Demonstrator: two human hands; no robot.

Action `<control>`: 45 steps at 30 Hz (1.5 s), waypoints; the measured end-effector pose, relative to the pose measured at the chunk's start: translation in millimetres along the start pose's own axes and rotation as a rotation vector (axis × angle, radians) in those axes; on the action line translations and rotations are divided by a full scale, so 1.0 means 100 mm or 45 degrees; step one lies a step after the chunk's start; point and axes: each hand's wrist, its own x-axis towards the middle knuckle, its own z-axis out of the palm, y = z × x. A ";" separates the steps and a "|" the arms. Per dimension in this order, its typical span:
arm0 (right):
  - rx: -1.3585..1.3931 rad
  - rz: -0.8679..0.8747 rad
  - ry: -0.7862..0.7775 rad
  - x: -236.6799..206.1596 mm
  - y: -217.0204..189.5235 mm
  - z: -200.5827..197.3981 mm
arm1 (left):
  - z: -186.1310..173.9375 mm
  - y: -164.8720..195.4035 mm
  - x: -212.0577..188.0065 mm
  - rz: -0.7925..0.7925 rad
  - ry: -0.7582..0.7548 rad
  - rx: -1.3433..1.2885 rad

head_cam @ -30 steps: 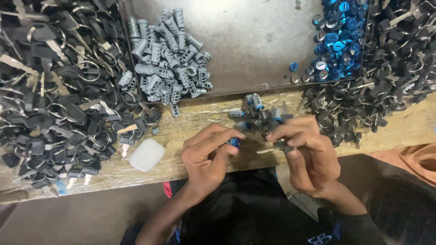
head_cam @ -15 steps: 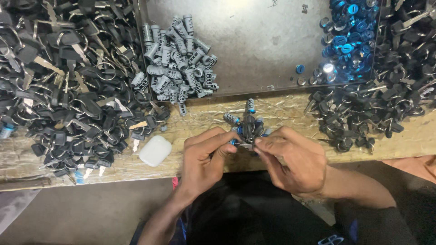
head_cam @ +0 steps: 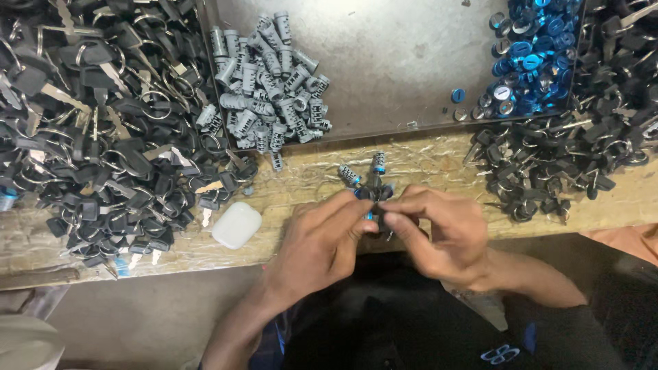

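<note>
Both hands [head_cam: 384,233] round black key [head_cam: 375,194]

The left hand [head_cam: 322,240] reaches in from seven o'clock, fingers curled and pinched. The right hand [head_cam: 439,229] comes from four o'clock, fingertips meeting the left's at centre.

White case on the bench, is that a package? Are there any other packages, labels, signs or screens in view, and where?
Small white case: rounded, glossy, plain; lies on the wooden bench beside the pile of black-headed keys, left of the left hand.
Metal tray: grey, flat, at the top; holds grey lock cylinders and blue caps; no label shows.
No signs or screens in view.
</note>
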 end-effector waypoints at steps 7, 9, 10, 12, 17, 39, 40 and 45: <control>1.824 0.833 0.371 -0.20 0.08 -0.02 | 0.35 0.13 -0.04 0.055 0.370 -0.291; 1.775 0.843 0.448 -0.20 0.16 -0.01 | 0.39 0.19 -0.05 -0.007 0.347 -0.407; 1.748 0.835 0.460 -0.18 0.21 -0.02 | 0.38 0.19 -0.04 -0.113 0.337 -0.365; 1.413 0.863 0.500 -0.14 0.29 -0.04 | 0.29 0.16 0.03 -0.302 0.281 -0.275; 0.494 0.686 0.481 -0.18 0.33 -0.20 | 0.14 0.01 0.39 -0.546 -0.067 0.049; -1.122 0.035 0.027 1.15 0.76 -0.96 | 0.37 -0.17 -0.01 -0.507 0.704 -0.383; -1.118 -0.103 0.059 1.02 0.67 -0.90 | 0.37 -0.19 0.04 -0.601 0.573 -0.647; -0.917 -1.175 -0.445 0.53 0.16 -0.63 | 0.33 -0.31 0.21 -0.701 -0.103 -1.396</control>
